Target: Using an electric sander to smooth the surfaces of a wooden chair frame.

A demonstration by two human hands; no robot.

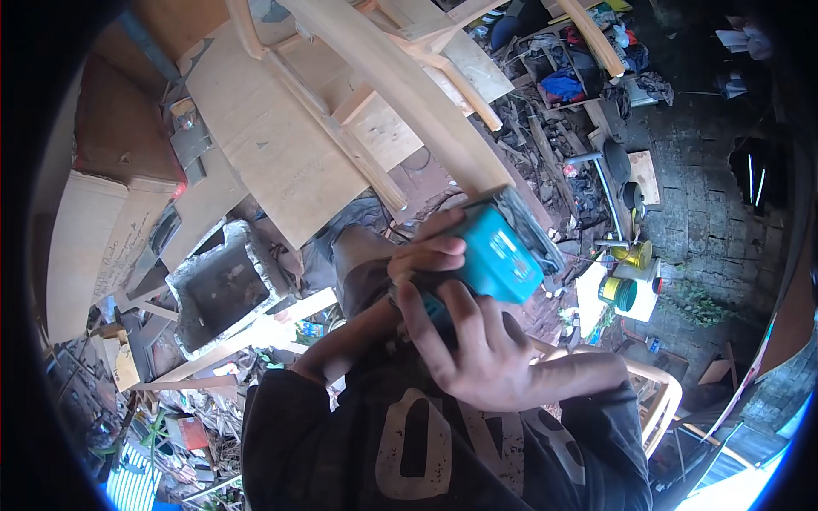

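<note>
A teal power sander (504, 255) with a flat dark pad sits at the end of a long curved piece of bare wood (426, 111), part of a chair frame. The pad faces to the right, and whether it touches the wood's end I cannot tell. My left hand (426, 247) is closed around the sander's body from the left. From the near side, my right hand (486, 353) grips its rear, with some fingers bent over the housing and others partly spread.
Plywood sheets (264, 145) lie beyond, under more chair parts. A rough concrete basin (226, 294) stands at left, near a cardboard box (111, 238). Scraps litter the ground. At right are a metal pole (607, 196), a green tub (619, 294) and a curved wooden chair part (665, 396).
</note>
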